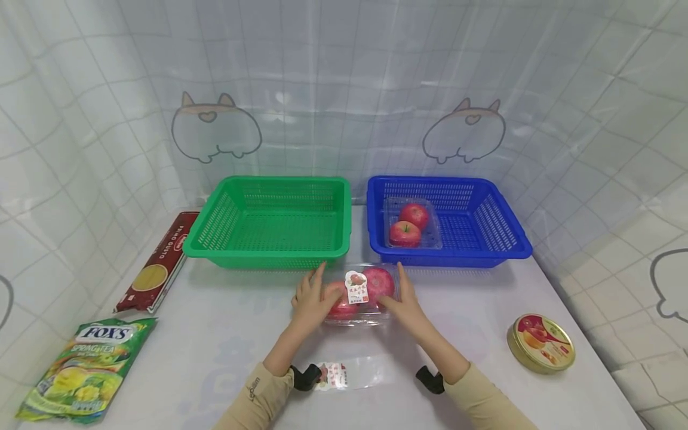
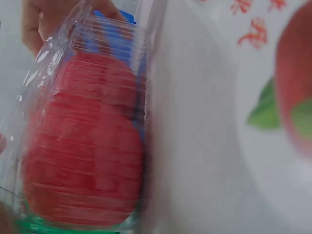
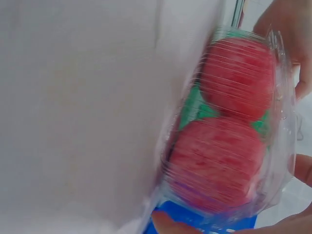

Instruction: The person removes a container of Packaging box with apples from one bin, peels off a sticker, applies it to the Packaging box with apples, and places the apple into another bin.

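A clear plastic box of apples (image 1: 357, 313) is held between both hands in front of the two baskets. Two red apples (image 2: 87, 165) show through its ridged wall, and a white label with a fruit picture (image 1: 356, 287) is on its lid. My left hand (image 1: 312, 301) grips the left end, its thumb over the top. On the right end, my right hand (image 1: 404, 304) holds on in the same way, with its thumb (image 3: 168, 224) seen low in the right wrist view. A second clear box with two apples (image 1: 411, 224) sits in the blue basket (image 1: 467, 258).
A green basket (image 1: 269, 258) stands back left, beside the blue one. Left lie a dark red packet (image 1: 161, 263) and a green candy bag (image 1: 86, 370). A round gold tin (image 1: 541, 343) is at right. A clear labelled strip (image 1: 349, 373) lies between the wrists.
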`<state>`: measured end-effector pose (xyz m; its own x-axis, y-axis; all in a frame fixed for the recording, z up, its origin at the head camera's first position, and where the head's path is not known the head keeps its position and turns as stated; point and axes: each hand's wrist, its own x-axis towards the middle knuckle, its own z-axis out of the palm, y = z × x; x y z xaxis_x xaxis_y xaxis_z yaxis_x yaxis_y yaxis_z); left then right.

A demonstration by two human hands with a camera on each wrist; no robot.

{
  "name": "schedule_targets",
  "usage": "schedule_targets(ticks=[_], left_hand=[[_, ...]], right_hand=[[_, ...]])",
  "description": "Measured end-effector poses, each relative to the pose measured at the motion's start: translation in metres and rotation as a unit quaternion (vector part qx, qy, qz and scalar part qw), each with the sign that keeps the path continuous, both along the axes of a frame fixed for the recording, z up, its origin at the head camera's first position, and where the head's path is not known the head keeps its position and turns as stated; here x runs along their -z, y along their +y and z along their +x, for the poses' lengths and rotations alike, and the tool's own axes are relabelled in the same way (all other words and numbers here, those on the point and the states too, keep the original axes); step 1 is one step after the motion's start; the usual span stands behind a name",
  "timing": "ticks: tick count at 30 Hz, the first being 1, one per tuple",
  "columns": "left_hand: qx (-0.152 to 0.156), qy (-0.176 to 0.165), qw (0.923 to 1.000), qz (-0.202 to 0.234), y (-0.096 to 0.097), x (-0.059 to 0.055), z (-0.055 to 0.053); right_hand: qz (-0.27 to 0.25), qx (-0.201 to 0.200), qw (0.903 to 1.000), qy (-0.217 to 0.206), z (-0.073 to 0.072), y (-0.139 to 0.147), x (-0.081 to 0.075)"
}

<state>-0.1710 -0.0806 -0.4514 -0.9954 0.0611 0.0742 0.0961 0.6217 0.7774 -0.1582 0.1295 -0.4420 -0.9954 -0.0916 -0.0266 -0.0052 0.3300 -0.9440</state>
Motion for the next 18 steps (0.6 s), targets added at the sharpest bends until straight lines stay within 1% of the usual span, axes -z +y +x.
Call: schedule_targets(ticks=[1,3,6,9,13,16,18], left_hand=[[-0.002,-0.017,0.9997,0.015,-0.001,0.001,-0.001],[-0.006,-0.042,0.998,0.046,-0.001,0.003,-0.003],[-0.013,-0.063,0.9931,0.098,-0.001,0.004,-0.008],[-0.011,-0.082,0.9833,0.162,-0.001,0.006,-0.013],[-0.003,-0.112,0.9666,0.23,-0.002,0.009,-0.018],[-0.003,-0.118,0.9587,0.259,-0.002,0.01,-0.017],[-0.005,-0.119,0.9555,0.27,-0.001,0.008,-0.014]], right_hand=[[-0.025,-0.002,0.9996,-0.014,-0.001,0.001,0.0],[-0.061,-0.002,0.9973,-0.042,-0.001,0.001,0.0],[-0.089,-0.006,0.9933,-0.073,-0.002,0.0,0.001],[-0.104,-0.009,0.9906,-0.089,-0.003,-0.001,0.001],[-0.114,-0.004,0.9887,-0.097,-0.003,-0.002,0.001],[-0.111,0.001,0.9891,-0.096,-0.001,-0.003,0.001],[-0.109,0.002,0.9895,-0.095,0.002,-0.004,-0.001]])
